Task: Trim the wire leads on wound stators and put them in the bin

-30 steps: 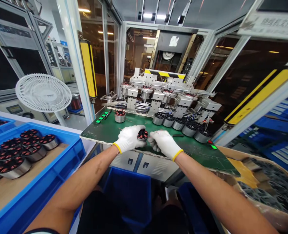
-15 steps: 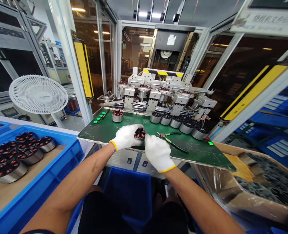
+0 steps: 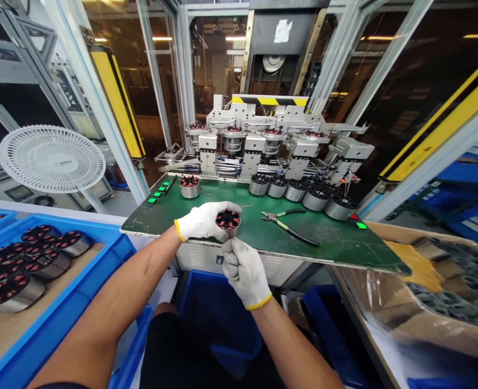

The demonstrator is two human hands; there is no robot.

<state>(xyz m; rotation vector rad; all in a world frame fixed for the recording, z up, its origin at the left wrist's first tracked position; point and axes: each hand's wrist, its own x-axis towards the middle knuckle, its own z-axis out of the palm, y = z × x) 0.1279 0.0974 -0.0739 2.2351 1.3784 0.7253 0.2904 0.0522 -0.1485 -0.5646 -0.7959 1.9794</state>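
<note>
My left hand (image 3: 201,221), in a white glove, is wrapped round a round metal stator with red copper windings (image 3: 228,220), held just above the near edge of the green work plate (image 3: 336,246). Just below that stator is my right hand (image 3: 243,270), gloved too, with its fingers pinched together at the underside of the part; what they pinch is too small to make out. Black-handled pliers (image 3: 289,227) lie on the plate to the right of the stator.
A winding machine (image 3: 263,146) stands behind the plate with a row of metal stators (image 3: 303,197) before it and one more stator (image 3: 189,186) at left. A blue tray of stators (image 3: 24,265) sits left, a white fan (image 3: 51,159) behind it, a carton of parts (image 3: 445,292) right.
My right hand has drawn back from beside the stator to below it, off the plate. The pliers it covered a second ago now lie bare on the plate. The camera has tilted down.
</note>
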